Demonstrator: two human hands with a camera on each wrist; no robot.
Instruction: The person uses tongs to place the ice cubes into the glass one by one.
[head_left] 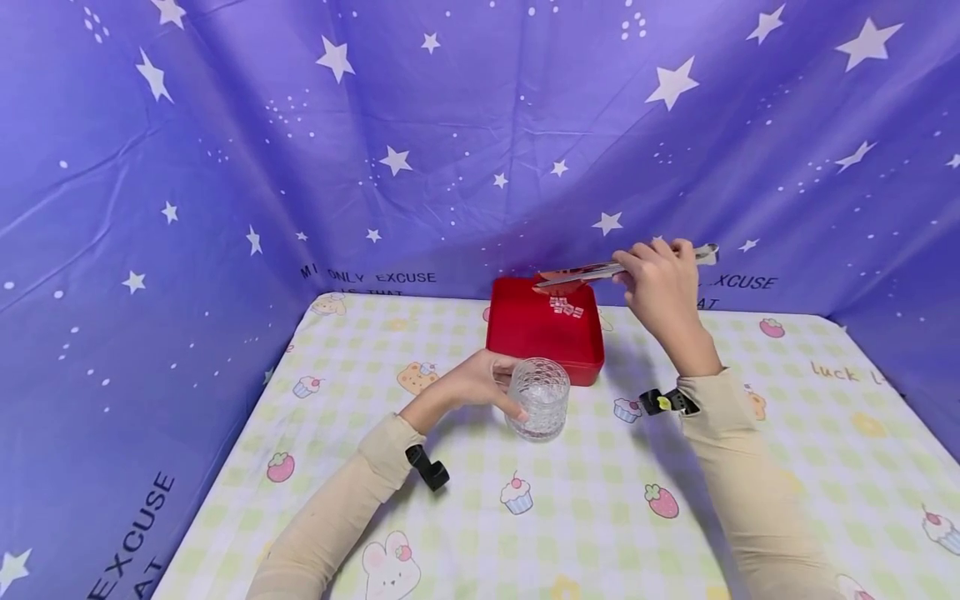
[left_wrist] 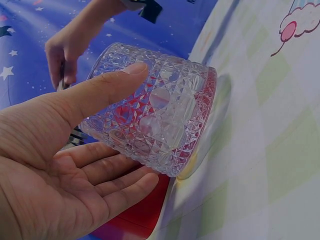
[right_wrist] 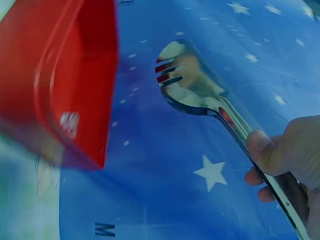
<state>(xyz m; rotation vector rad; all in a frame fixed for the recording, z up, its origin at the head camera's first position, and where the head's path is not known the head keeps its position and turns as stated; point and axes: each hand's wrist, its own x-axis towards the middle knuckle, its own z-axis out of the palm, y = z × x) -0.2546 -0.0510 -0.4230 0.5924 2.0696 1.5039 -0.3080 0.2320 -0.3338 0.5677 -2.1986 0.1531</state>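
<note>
A clear cut-glass tumbler (head_left: 538, 400) stands on the table in front of the red box. My left hand (head_left: 480, 382) holds it from the side, with the thumb (left_wrist: 107, 90) across its patterned wall and the fingers on its other side. In my right hand (head_left: 660, 283) are metal tongs (head_left: 592, 272), gripped along the handle and raised over the back right of the red box (head_left: 532, 337). Their fork-toothed head (right_wrist: 187, 82) shows in the right wrist view, with no cube seen in it. Several small clear cubes (head_left: 564, 307) lie in the box's back right part.
A pastel checked cloth (head_left: 465, 517) with printed cupcakes and strawberries covers the table. Purple star-patterned fabric (head_left: 465, 125) hangs right behind the box and along both sides. Black straps with small devices (head_left: 427, 468) sit at both wrists.
</note>
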